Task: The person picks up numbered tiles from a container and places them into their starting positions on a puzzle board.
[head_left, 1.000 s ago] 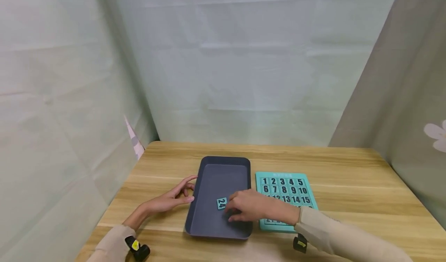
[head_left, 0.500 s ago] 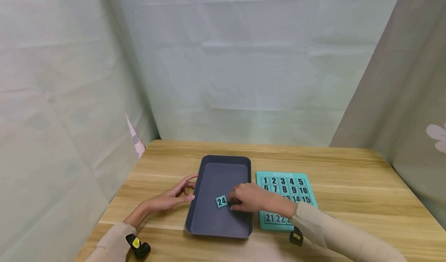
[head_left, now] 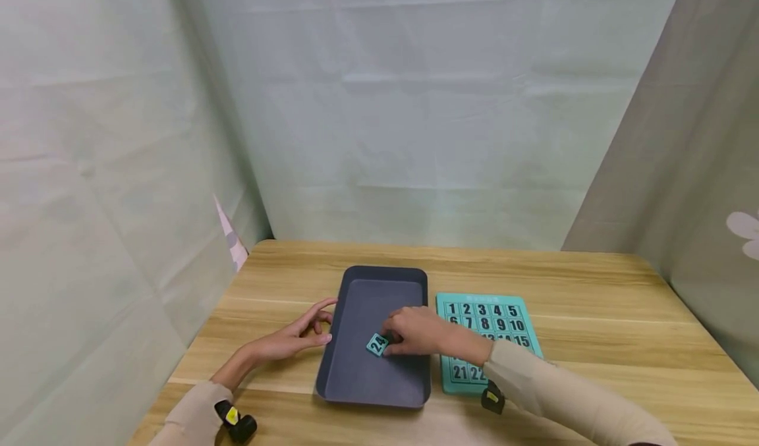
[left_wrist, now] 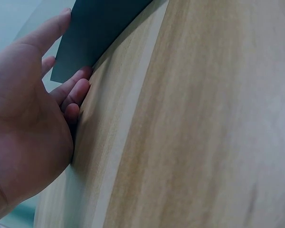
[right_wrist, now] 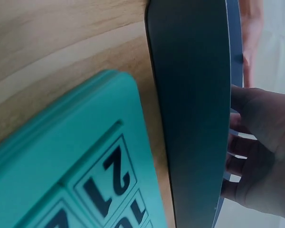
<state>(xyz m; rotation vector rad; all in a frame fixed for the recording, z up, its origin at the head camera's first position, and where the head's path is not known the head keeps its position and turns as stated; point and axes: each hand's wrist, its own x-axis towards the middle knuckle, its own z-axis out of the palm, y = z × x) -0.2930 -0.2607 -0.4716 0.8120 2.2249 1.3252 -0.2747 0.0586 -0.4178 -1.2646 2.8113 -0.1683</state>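
A small teal number tile marked 24 is at the fingertips of my right hand, inside the dark grey tray. Thumb and forefinger pinch the tile at its right side, and it sits turned at an angle. In the right wrist view, that hand reaches over the tray wall, which hides the fingertips. My left hand touches the tray's left side with loosely spread fingers. The left wrist view shows this hand with a fingertip against the tray wall.
Right of the tray lies a teal number board with rows of numbered squares; the right forearm covers part of it. Both rest on a wooden table. Pale hanging cloth encloses the table at the back and sides.
The tile has turned from sideways to a tilted reading position. My right hand shifted slightly, and its fingers now pinch the tile. The left hand stays put.
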